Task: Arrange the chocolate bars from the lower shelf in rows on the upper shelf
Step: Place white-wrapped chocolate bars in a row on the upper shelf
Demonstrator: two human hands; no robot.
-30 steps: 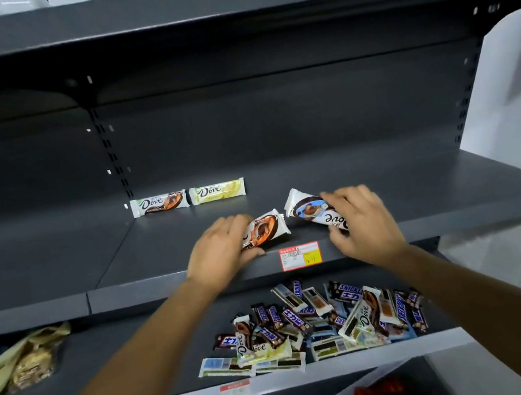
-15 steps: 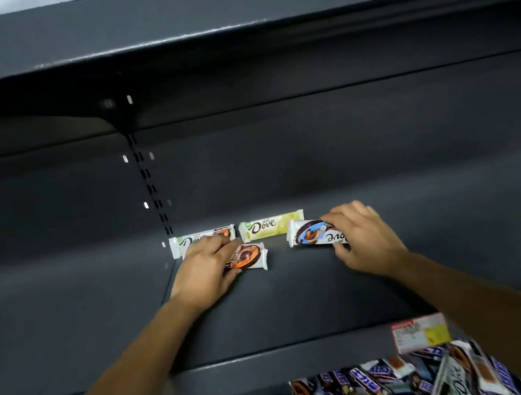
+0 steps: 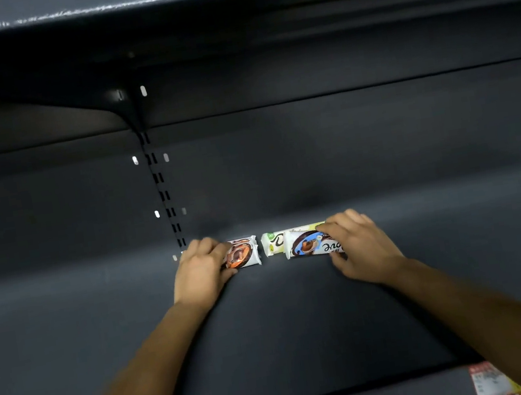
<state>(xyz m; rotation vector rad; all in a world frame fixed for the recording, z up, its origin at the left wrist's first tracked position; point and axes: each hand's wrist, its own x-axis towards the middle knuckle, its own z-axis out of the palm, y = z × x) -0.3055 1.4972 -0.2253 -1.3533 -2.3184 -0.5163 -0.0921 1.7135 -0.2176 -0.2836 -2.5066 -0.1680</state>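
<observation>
Orange chocolate bar (image 3: 244, 254) gripped in my left hand (image 3: 200, 270); right hand (image 3: 360, 243) pinches blue bar (image 3: 307, 246), overlapping yellow bar (image 3: 272, 244) beyond its fingertips.

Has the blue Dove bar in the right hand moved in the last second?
Yes. The blue Dove bar slid from the front of the upper shelf back to the yellow Dove bar, now overlapping it.

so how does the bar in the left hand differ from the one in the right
The orange bar in the left hand shows an orange picture; the blue bar in the right hand a blue one. The blue bar overlaps the yellow bar; the orange bar lies apart from it. Both have white wrappers.
</observation>
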